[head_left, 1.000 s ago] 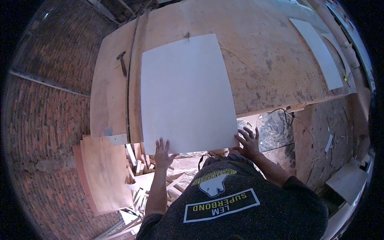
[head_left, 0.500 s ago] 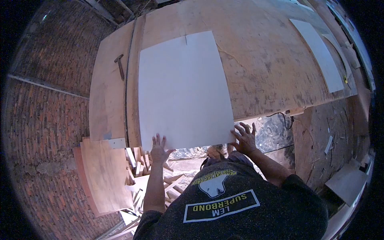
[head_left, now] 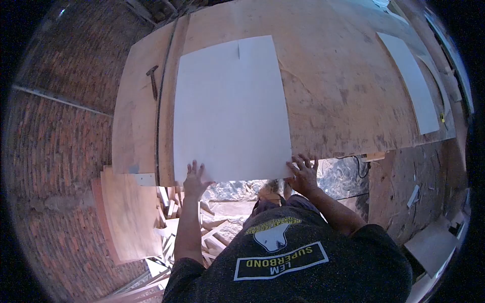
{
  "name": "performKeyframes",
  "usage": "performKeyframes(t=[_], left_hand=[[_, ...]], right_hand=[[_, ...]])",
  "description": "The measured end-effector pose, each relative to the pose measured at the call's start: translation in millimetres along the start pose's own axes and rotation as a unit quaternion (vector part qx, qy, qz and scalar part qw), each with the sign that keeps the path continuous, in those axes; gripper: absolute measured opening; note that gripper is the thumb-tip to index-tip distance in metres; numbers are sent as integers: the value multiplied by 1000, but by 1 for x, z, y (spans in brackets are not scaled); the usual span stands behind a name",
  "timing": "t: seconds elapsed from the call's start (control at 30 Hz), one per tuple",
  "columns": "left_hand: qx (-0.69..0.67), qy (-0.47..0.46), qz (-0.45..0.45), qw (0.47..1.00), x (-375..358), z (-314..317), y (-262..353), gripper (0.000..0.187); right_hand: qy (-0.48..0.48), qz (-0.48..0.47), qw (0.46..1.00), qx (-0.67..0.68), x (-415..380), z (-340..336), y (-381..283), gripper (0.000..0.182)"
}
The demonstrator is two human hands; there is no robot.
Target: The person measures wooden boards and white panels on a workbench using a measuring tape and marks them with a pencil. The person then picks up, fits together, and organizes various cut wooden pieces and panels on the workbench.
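Observation:
A large white rectangular panel lies flat on the wooden worktable, its near edge sticking out past the table's front. My left hand rests at the panel's near left corner, fingers spread over the top surface. At the near right corner, my right hand touches the panel's edge with its fingers apart. A short slit or dark line shows at the panel's far edge. The undersides of both hands are hidden.
A hammer lies left of the panel, beyond a long dark groove. A narrow white strip lies at the table's right. Wood offcuts are piled below, beside a leaning plywood sheet. A brick wall stands left.
The panel has slid slightly forward, away from my body, and overhangs the table's front less. Both hands have moved forward with it. The view has tilted a little.

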State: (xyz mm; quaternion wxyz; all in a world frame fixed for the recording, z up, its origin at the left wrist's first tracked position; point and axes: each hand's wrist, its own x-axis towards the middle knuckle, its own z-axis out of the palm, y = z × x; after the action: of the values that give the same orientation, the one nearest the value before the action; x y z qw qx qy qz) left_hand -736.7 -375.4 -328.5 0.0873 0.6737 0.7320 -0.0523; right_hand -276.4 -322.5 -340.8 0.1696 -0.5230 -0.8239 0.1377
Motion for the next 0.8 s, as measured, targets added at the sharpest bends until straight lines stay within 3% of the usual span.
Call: performKeyframes(t=[0.37,0.8], left_hand=[[-14,-1,-10,1000,41,-8,1,96],[-1,-27,-26,999,81,-27,4,96]], right_hand=[[3,-6,1000,-16,38,1,14,65],[-3,-5,999,-34,80,1,20,59]])
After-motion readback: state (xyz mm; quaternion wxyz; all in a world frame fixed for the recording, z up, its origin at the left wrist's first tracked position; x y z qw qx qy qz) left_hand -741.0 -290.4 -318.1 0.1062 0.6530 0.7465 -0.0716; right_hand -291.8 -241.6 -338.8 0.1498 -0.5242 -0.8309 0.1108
